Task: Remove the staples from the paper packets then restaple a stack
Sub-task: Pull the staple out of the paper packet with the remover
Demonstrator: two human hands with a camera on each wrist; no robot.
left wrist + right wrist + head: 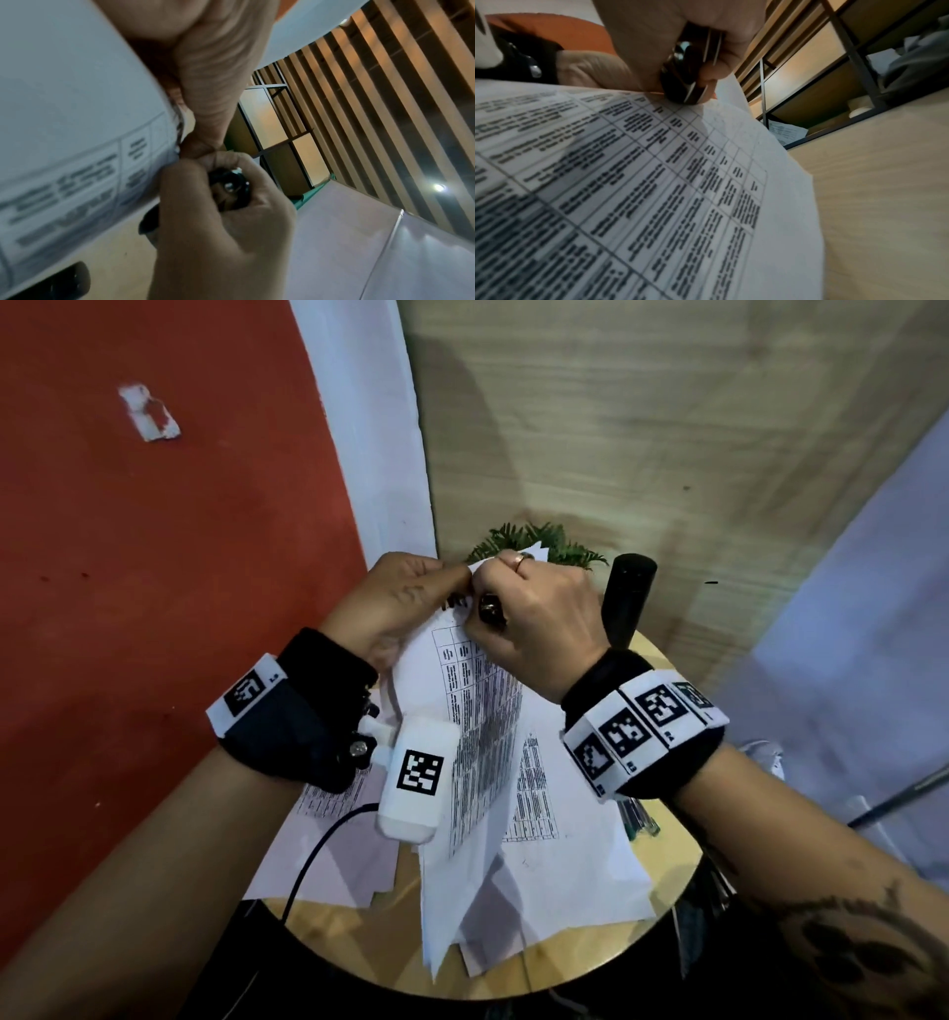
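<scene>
**Staple removal under way at the packet's top corner**

Step in hand, by my reading: pulling a staple, first half of the task. No restapling yet.

- Left hand: fingers curled, pinching the top corner of the white printed paper packet with a black-ruled table. The packet is lifted off the table and hangs down from that pinch toward the person.
- Right hand: closed round a small black staple remover with metal edges. Its tip sits at the packet's top corner, right against the left fingertips. Right wrist view shows the tool's dark body and bright metal edges pressed to the sheet near the corner.
- The staple itself cannot be made out; the fingers cover the spot, and both wrist views are blurred there.
- Below: loose white printed sheets spread on the round light wooden table.
- A black cylindrical object stands at the table's far edge, just beside the right hand. Green fern-like plant behind both hands.

Next move, as I judge it: work the tool's tip under the staple crown and lever it out, with the left pinch held firm close to the corner so the paper does not tear. Then lay the freed sheets on the table.
</scene>
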